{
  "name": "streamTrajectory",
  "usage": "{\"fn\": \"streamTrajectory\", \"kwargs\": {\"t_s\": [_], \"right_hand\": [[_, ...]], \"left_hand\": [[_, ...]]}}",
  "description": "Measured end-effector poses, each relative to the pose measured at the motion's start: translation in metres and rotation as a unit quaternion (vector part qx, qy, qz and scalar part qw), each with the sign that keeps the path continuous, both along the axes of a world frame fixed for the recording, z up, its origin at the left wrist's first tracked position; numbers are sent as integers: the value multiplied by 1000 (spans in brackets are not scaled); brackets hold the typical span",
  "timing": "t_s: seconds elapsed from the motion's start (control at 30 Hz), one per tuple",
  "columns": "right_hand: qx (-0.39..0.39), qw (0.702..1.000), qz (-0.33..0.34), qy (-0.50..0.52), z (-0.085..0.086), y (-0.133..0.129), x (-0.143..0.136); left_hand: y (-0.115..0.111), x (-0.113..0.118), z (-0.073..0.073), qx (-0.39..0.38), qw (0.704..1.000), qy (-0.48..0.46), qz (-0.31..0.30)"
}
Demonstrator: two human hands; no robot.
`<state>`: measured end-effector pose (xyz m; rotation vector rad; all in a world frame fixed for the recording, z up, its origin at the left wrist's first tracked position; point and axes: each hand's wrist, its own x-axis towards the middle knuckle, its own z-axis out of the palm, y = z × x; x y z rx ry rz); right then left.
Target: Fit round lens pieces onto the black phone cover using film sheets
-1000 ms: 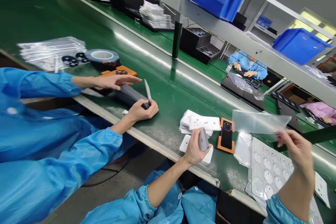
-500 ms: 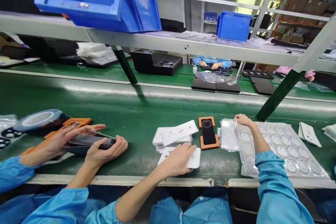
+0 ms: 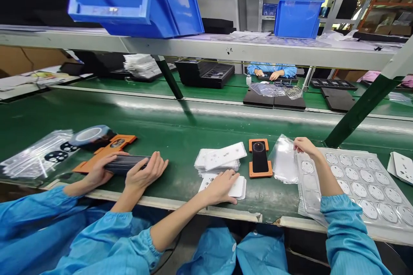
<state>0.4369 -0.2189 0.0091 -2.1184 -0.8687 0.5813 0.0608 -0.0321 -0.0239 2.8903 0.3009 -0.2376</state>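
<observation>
The left hand (image 3: pixel 219 187) lay palm down over one near stack of white cards (image 3: pixel 238 190), thumb and fingers spread across it; whether it gripped them could not be told. The right hand (image 3: pixel 302 145) had its fingertips drawn together on the far right corner of the one pile of clear films (image 3: pixel 286 165). Between the two hands sat one dark phone-shaped piece (image 3: pixel 259 159) in an orange holder (image 3: pixel 260 174), flat on the green tabletop (image 3: pixel 269 201). One larger, uneven white pile (image 3: pixel 222 159) lay just beyond the near stack, its sheets too close to count. Right of the films stretched a clear tray (image 3: pixel 342 200) with rows of round pieces. To the left, one co-worker (image 3: pixel 97 236) held one dark stack (image 3: pixel 124 165), beside a second orange frame (image 3: pixel 100 157), one tape roll (image 3: pixel 90 135) and two black cutouts (image 3: pixel 55 156). Two blue bins (image 3: pixel 174 13) stood on the far shelf.
</observation>
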Motion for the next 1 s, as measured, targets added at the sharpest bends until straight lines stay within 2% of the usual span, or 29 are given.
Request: {"fn": "streamTrajectory", "kwargs": {"t_s": [0.1, 0.2, 0.33, 0.43, 0.5, 0.6, 0.7, 0.77, 0.8, 0.87, 0.93, 1.0], "right_hand": [[-106, 991, -6, -79, -10, 15, 7], [-166, 976, -3, -144, -15, 27, 10], [-186, 957, 8, -221, -11, 36, 6], [-161, 944, -6, -288, -2, 32, -14], [-85, 938, -11, -336, 6, 19, -42], [53, 942, 53, -328, 14, -13, -108], [77, 957, 128, -247, 6, -32, -188], [65, 972, 129, -186, -12, -31, -235], [68, 978, 106, -165, -25, -28, -254], [83, 986, 45, -135, -52, -18, -285], [96, 988, -10, -122, -75, -9, -306], [105, 985, -51, -124, -86, 1, -319]], "left_hand": [[2, -1, -2, -3, 1000, -2, -11], [5, 0, -5, 3, 1000, 10, -22], [5, -2, -16, 14, 999, -19, -45], [3, -6, -30, 10, 997, -59, -53], [3, -8, -40, 0, 994, -90, -54], [3, -10, -49, -24, 988, -149, -45], [3, -20, -44, -60, 971, -224, -56], [5, -37, -36, -94, 951, -289, -47], [7, -48, -31, -110, 939, -324, -20], [12, -74, -27, -126, 912, -381, 85], [17, -100, -29, -112, 892, -377, 223], [22, -119, -34, -94, 885, -340, 304]]}}
